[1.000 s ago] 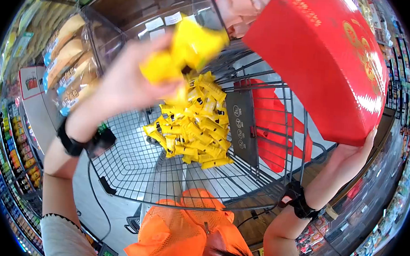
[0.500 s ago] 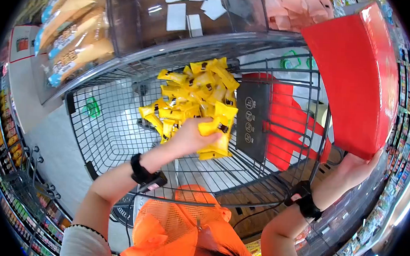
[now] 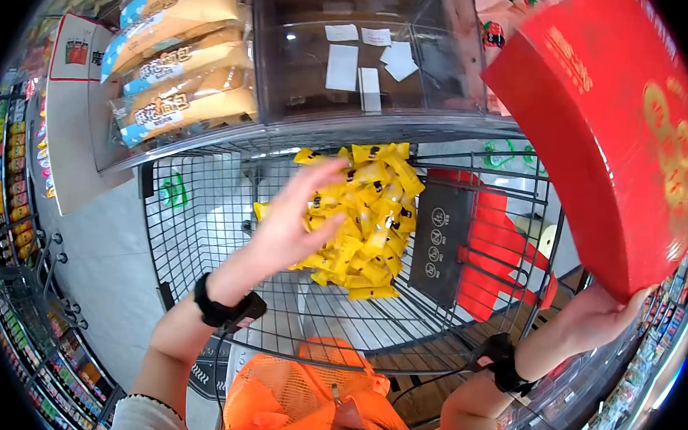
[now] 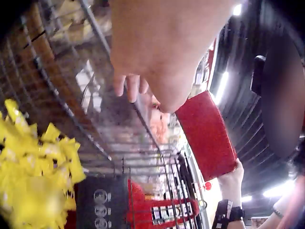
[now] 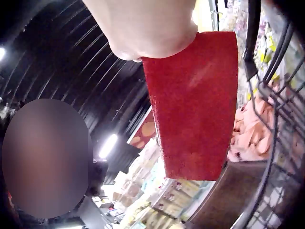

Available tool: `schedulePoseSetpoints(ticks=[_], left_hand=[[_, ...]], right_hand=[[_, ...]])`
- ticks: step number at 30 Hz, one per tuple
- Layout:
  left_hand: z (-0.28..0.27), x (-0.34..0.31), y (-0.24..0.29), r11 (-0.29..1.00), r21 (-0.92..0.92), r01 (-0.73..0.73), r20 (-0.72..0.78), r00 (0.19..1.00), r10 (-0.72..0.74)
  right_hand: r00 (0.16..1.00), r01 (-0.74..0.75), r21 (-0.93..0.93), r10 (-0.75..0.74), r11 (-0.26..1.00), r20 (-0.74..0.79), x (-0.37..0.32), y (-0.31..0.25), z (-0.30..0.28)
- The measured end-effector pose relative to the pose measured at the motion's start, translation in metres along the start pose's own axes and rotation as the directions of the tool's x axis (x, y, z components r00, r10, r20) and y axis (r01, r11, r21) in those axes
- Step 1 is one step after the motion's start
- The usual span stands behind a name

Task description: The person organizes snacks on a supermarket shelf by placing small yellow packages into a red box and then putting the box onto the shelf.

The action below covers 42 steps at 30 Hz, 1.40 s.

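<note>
Over the wire cart (image 3: 200, 246), my left hand (image 3: 288, 219) hangs with fingers spread and nothing in it, just above a heap of small yellow packets (image 3: 374, 240) inside. My right hand (image 3: 598, 317) holds a large red box (image 3: 601, 136) by its lower end, raised to the right of the cart. The left wrist view has the left fingers (image 4: 131, 86) free of any packet, the yellow packets (image 4: 38, 181) at lower left and the red box (image 4: 207, 136). In the right wrist view the hand (image 5: 147, 28) grips the end of the red box (image 5: 195, 105).
Beyond the cart runs a display shelf with clear bins: bagged bread (image 3: 187, 71) at left, a bin holding white cards (image 3: 341, 67), and pink packets (image 3: 498, 8) at right. A dark panel (image 3: 441, 241) and a red piece (image 3: 483, 255) stand at the cart's right end.
The left hand brought yellow packets down to the heap, let them go and has lifted away from them. The red box stays in the right hand, its printed side turned more into view.
</note>
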<state>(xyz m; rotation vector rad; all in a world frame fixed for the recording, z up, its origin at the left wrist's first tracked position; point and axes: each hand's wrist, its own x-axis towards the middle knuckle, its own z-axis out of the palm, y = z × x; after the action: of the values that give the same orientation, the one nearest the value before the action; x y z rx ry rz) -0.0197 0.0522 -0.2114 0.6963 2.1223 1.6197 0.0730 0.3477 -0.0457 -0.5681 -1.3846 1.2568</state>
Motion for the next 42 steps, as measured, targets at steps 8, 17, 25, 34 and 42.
schedulePoseSetpoints(ticks=[8,17,25,34,42], left_hand=[[-0.086,0.048,0.015,0.649,0.740,-0.178,-0.115,0.917,0.383],[-0.087,0.065,-0.018,0.579,0.781,-0.234,-0.074,0.886,0.458],[-0.085,0.065,-0.035,0.568,0.783,-0.253,-0.195,0.767,0.611],[-0.083,0.070,-0.035,0.568,0.790,-0.231,-0.257,0.716,0.649],[-0.084,0.066,-0.030,0.584,0.769,-0.258,-0.223,0.748,0.625]], right_hand=[[0.911,0.033,0.106,-0.073,0.994,0.405,-0.039,0.041,0.105],[0.915,-0.046,0.071,0.014,0.996,0.403,-0.108,0.054,0.059],[0.820,-0.270,-0.086,0.276,0.959,0.502,-0.157,0.063,0.028],[0.709,-0.352,-0.209,0.406,0.912,0.577,-0.066,0.066,0.090],[0.561,-0.399,-0.269,0.466,0.876,0.684,-0.006,0.132,0.154]])
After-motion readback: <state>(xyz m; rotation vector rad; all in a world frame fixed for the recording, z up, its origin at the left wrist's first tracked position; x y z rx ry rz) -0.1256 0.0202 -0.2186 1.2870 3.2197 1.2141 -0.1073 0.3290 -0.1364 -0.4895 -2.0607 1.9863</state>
